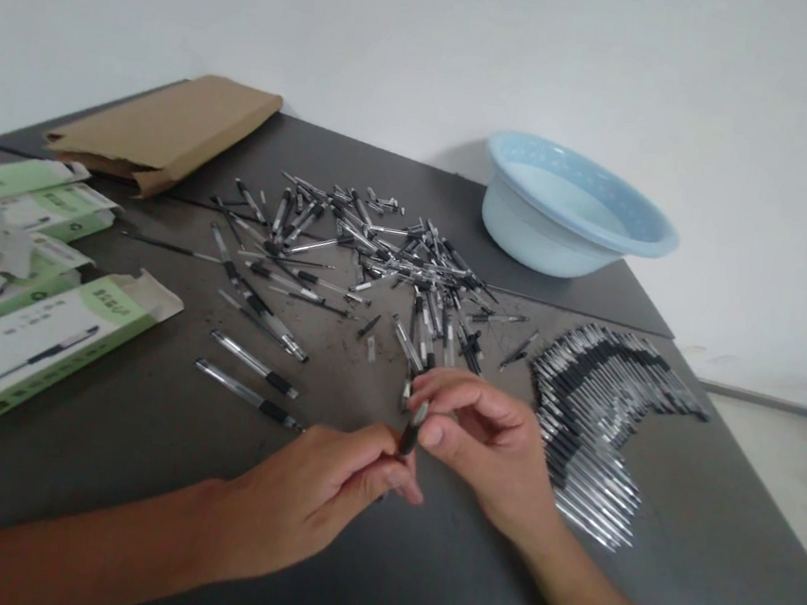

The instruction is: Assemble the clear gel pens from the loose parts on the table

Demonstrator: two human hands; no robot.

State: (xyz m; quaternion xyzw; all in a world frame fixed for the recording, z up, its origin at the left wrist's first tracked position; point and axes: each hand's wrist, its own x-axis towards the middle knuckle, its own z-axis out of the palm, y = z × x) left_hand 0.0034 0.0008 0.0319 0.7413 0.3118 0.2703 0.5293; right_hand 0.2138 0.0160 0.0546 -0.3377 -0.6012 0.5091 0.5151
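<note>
Between my two hands, above the front middle of the table, is a pen [412,429] with a dark grip, seen nearly end-on. My left hand [322,488] is closed around its lower part, thumb and fingers pinching it. The thumb and forefinger of my right hand [485,441] pinch at the pen's upper end; whether they hold a separate small part cannot be made out. Beyond the hands lies a loose heap of pen parts [381,249], clear barrels with black grips. A tight row of pens [599,413] lies side by side to the right.
Green and white pen boxes [41,339] lie at the left. Behind them rests a brown cardboard package [172,126]. A light blue basin [550,234] stands at the back right, near the wall. Two separate pen barrels [254,364] lie left of my hands on the dark table [710,530].
</note>
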